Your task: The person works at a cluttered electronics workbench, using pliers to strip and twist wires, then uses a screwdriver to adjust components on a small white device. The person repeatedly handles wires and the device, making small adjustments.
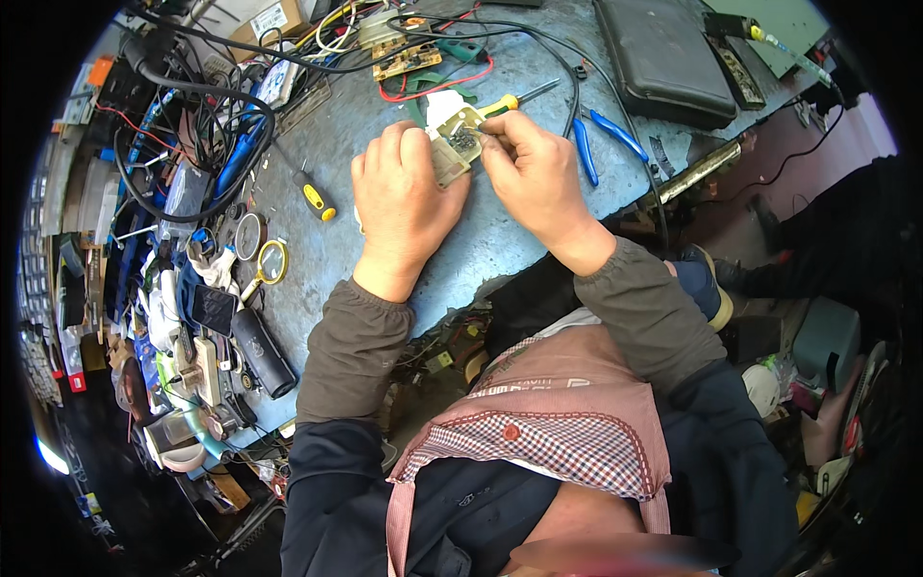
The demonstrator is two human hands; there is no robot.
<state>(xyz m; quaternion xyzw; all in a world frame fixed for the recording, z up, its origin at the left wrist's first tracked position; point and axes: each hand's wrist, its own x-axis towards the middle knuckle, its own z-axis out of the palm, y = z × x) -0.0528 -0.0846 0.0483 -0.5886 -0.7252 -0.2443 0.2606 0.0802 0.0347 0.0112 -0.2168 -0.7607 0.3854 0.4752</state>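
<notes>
My left hand (402,197) is closed around a small yellowish plastic box (449,165) with its lid open, held just over the blue workbench (332,255). Tiny dark metal pieces (463,140), too small to name, lie inside the box. Over its right side, the thumb and forefinger of my right hand (540,178) are pinched together. Whatever sits between those fingertips is too small to make out. Just beyond my right fingers lies a screwdriver (502,105) with a yellow handle. Blue-handled cutters (586,154) rest open to the right of that hand.
Another yellow-and-black screwdriver (315,198) lies left of my hands, near a magnifying glass (273,262). Cables, tools and a black cylinder (261,354) crowd the left side. A circuit board (404,60) with red wire lies at the back; a dark case (663,62) stands back right.
</notes>
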